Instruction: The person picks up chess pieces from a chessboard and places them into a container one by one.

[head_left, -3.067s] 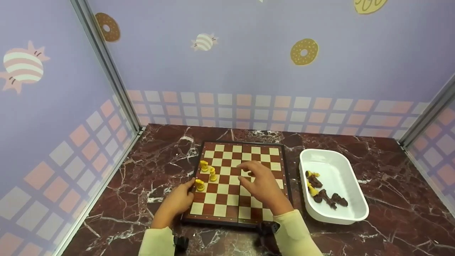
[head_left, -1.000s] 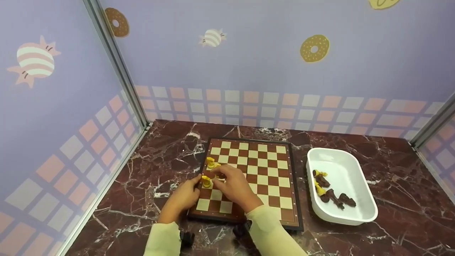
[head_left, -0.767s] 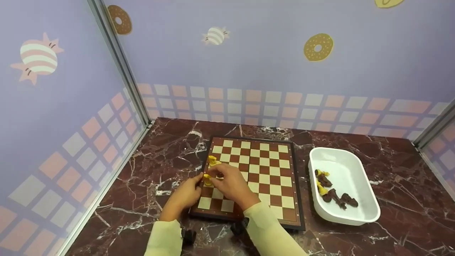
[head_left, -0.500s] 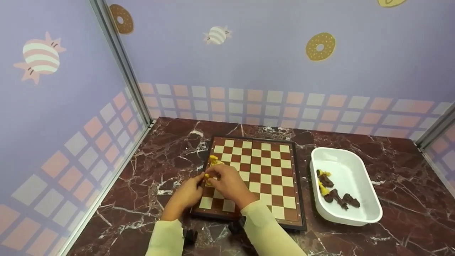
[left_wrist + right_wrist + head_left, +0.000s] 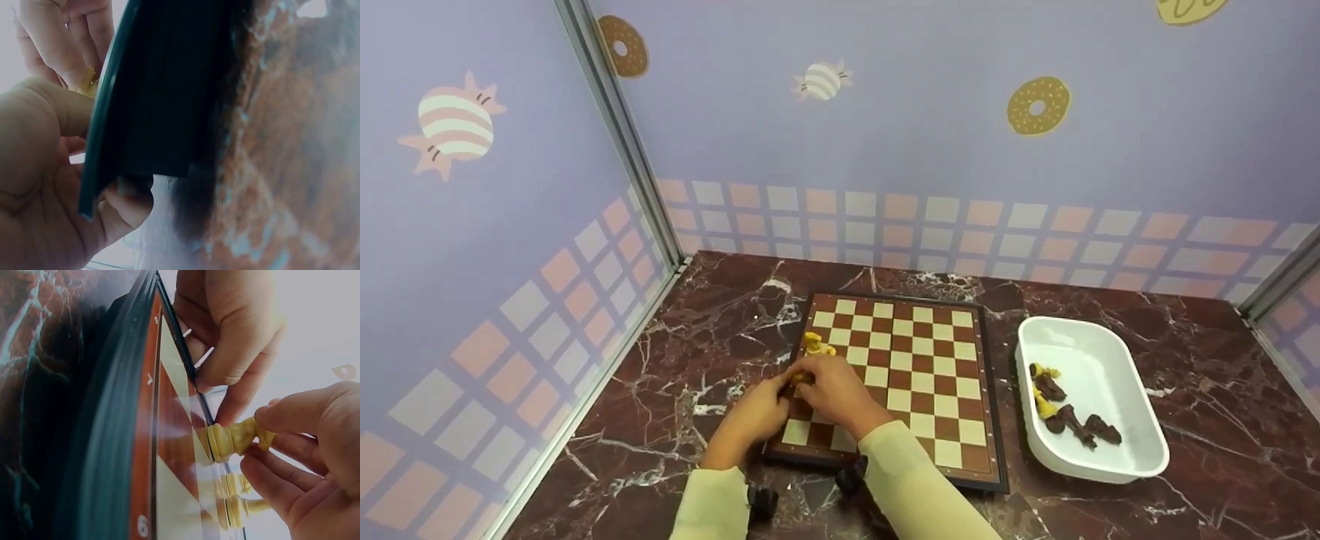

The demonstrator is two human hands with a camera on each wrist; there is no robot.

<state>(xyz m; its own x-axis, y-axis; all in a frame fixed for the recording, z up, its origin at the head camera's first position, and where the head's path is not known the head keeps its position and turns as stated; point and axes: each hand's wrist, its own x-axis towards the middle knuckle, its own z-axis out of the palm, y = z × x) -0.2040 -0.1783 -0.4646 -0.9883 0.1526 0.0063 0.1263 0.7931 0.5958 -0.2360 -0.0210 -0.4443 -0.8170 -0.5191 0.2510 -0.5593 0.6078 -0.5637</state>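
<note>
Flanking the chessboard (image 5: 930,386), a white tray (image 5: 1110,382) of jumbled chess pieces (image 5: 1072,422).

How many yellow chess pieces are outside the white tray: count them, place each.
3. The right hand pinches one yellow piece near the left edge of the board; a second piece and a third piece, partly hidden, stand beyond it. More may be hidden.

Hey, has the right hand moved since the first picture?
Yes, to the left. Against the chessboard, the right hand went from the right half to the left edge, where it pinches a yellow chess piece.
</note>
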